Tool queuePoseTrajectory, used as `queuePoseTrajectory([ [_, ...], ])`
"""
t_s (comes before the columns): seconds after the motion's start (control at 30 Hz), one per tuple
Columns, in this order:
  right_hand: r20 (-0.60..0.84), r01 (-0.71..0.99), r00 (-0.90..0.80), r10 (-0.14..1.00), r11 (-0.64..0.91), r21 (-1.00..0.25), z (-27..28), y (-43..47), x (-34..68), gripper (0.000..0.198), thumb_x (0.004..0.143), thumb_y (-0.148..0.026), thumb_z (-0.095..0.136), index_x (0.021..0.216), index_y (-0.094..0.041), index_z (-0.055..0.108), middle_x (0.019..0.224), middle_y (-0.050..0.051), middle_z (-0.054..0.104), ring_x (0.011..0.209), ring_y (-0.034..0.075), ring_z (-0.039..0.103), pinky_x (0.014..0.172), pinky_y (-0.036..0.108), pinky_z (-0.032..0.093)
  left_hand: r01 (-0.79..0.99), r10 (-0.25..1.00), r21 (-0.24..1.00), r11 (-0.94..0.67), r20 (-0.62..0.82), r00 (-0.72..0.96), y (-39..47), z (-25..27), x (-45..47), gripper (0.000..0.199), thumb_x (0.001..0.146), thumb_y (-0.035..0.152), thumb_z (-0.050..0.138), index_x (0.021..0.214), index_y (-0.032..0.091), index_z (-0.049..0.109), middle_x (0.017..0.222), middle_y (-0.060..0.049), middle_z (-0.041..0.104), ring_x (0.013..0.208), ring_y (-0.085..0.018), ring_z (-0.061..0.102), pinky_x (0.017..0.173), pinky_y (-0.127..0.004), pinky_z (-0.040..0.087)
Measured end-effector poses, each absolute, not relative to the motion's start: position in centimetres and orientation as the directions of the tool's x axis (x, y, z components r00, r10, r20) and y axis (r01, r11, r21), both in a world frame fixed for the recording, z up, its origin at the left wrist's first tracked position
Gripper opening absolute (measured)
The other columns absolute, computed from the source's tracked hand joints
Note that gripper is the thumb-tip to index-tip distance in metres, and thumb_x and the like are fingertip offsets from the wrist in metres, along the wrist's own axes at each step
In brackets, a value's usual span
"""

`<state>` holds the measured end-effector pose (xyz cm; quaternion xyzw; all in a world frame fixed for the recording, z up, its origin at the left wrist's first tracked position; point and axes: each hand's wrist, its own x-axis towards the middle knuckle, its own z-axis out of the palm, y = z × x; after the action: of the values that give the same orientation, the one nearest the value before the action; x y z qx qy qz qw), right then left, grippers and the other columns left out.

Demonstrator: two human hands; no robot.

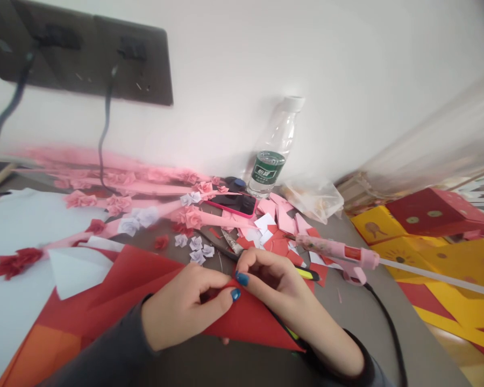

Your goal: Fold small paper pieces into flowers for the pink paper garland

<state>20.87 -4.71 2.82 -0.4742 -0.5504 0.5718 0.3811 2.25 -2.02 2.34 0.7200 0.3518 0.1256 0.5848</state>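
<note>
My left hand (185, 306) and my right hand (276, 279) meet above the table's near side, both closed, with thumbs and forefingers pinched together. Between the fingertips is red paper, mostly hidden by the fingers, and I cannot tell whether it is part of the sheet below. Under both hands lies a large red paper sheet (258, 325). Just beyond them are scissors (230, 242), partly covered, and several small white paper flowers (197, 244). A yellow-and-black cutter (306, 273) shows past my right hand.
A pink glue gun (347, 255) with a long glue stick and black cable lies at right. Behind are paper scraps (284, 220), a phone (237, 204), a water bottle (271, 156) and a plastic bag (314, 199). Pink flowered stems (137, 185) spread at left.
</note>
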Motion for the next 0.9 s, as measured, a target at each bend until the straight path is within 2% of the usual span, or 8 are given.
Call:
queuePoseTrajectory([
  [0.07, -0.128, 0.092, -0.263, 0.956, -0.107, -0.990, 2.86, -4.73, 20.85, 0.023, 0.089, -0.035, 0.060, 0.074, -0.017, 0.057, 0.071, 0.000, 0.054, 0.064, 0.011, 0.047, 0.057, 0.023, 0.036, 0.331, 0.606, 0.943, 0.030, -0.280, 0.744, -2.10, 2.44, 2.28, 0.033, 0.093, 0.033, 0.041, 0.067, 0.018, 0.053, 0.056, 0.001, 0.064, 0.049, -0.014, 0.062, 0.046, -0.021, 0.039],
  [0.13, -0.125, 0.087, -0.266, 0.956, -0.106, -0.991, 2.84, -4.72, 20.83, 0.026, 0.089, -0.037, 0.060, 0.073, -0.017, 0.056, 0.070, -0.001, 0.054, 0.063, 0.011, 0.046, 0.056, 0.023, 0.036, 0.320, 0.606, 0.947, 0.029, -0.271, 0.748, -2.12, 2.47, 2.28, 0.033, 0.093, 0.033, 0.042, 0.067, 0.017, 0.055, 0.059, -0.002, 0.069, 0.050, -0.015, 0.066, 0.047, -0.021, 0.041],
  [0.3, -0.107, 0.050, -0.240, 0.965, -0.098, -0.994, 2.58, -4.61, 20.94, 0.034, 0.092, -0.044, 0.055, 0.072, -0.017, 0.057, 0.067, -0.001, 0.053, 0.061, 0.011, 0.046, 0.057, 0.023, 0.037, 0.279, 0.616, 0.960, -0.028, -0.203, 0.761, -2.02, 2.40, 2.17, 0.035, 0.092, 0.027, 0.043, 0.060, 0.018, 0.051, 0.056, -0.002, 0.070, 0.049, -0.013, 0.063, 0.046, -0.018, 0.039],
  [0.47, -0.096, 0.047, -0.237, 0.967, -0.087, -0.995, 2.43, -4.54, 21.13, 0.043, 0.095, -0.050, 0.048, 0.070, -0.017, 0.060, 0.065, 0.000, 0.054, 0.060, 0.012, 0.047, 0.057, 0.024, 0.036, 0.242, 0.615, 0.969, 0.050, -0.220, 0.757, -2.01, 2.39, 2.10, 0.034, 0.094, 0.031, 0.043, 0.066, 0.017, 0.058, 0.059, -0.002, 0.070, 0.049, -0.012, 0.059, 0.046, -0.018, 0.040],
  [0.6, -0.127, 0.084, -0.257, 0.958, -0.108, -0.991, 2.76, -4.62, 21.00, 0.037, 0.092, -0.047, 0.054, 0.071, -0.017, 0.055, 0.066, -0.002, 0.049, 0.060, 0.011, 0.043, 0.056, 0.023, 0.034, 0.253, 0.647, 0.967, 0.012, -0.200, 0.736, -1.93, 2.18, 2.18, 0.035, 0.094, 0.031, 0.043, 0.063, 0.018, 0.052, 0.052, 0.003, 0.057, 0.047, -0.009, 0.048, 0.049, -0.019, 0.036],
  [0.77, -0.136, 0.108, -0.312, 0.940, -0.107, -0.988, 3.03, -4.75, 20.93, 0.026, 0.091, -0.037, 0.059, 0.074, -0.018, 0.054, 0.071, -0.001, 0.052, 0.065, 0.012, 0.044, 0.059, 0.022, 0.035, 0.312, 0.660, 0.948, -0.067, -0.192, 0.727, -1.82, 2.22, 2.28, 0.038, 0.091, 0.029, 0.044, 0.057, 0.019, 0.034, 0.053, 0.006, 0.029, 0.049, -0.008, 0.028, 0.045, -0.023, 0.021],
  [0.9, -0.103, 0.117, -0.337, 0.936, -0.067, -0.991, 3.01, -4.98, 21.06, 0.023, 0.094, -0.033, 0.055, 0.077, -0.018, 0.055, 0.074, -0.001, 0.053, 0.068, 0.012, 0.046, 0.062, 0.022, 0.037, 0.317, 0.643, 0.946, -0.061, -0.205, 0.738, -1.93, 2.60, 2.28, 0.039, 0.092, 0.034, 0.041, 0.057, 0.019, 0.033, 0.054, 0.006, 0.026, 0.050, -0.009, 0.026, 0.046, -0.025, 0.021],
])
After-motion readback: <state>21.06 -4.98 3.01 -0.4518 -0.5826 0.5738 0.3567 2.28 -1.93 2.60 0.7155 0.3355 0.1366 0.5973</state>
